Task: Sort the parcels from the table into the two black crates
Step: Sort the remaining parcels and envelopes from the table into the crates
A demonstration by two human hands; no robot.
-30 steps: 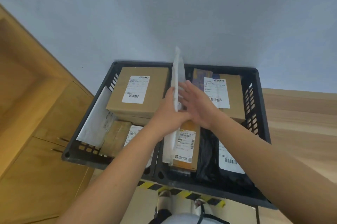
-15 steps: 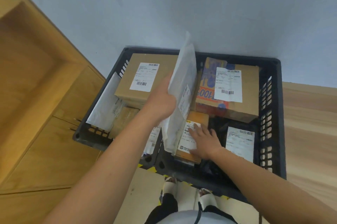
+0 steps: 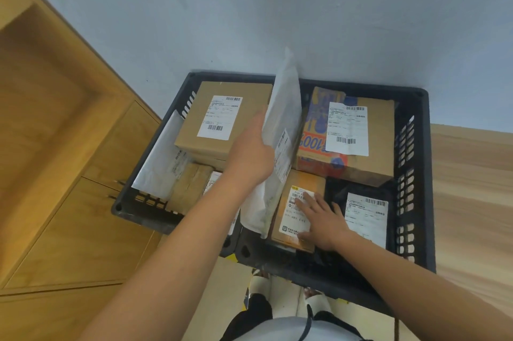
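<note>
Two black crates stand side by side, the left crate [image 3: 144, 210] and the right crate [image 3: 416, 174], both holding parcels. My left hand [image 3: 249, 157] holds a white padded mailer [image 3: 283, 129] upright on its edge between the crates. My right hand [image 3: 322, 218] rests with straight fingers on a small brown box [image 3: 302, 191] with a white label in the right crate. A large brown box [image 3: 222, 116] lies in the left crate. A printed brown box [image 3: 347, 135] and a black bag with a label [image 3: 366, 215] lie in the right crate.
Another white mailer [image 3: 161, 163] leans against the left crate's left wall, beside a small brown box [image 3: 188, 188]. Wooden cabinets [image 3: 55, 146] stand on the left, a pale wall [image 3: 277, 7] behind, wooden flooring [image 3: 472, 188] to the right. My feet [image 3: 277, 290] show below.
My right hand left the white mailer and came down onto the small brown box. The mailer stays upright in my left hand. The view has tilted slightly.
</note>
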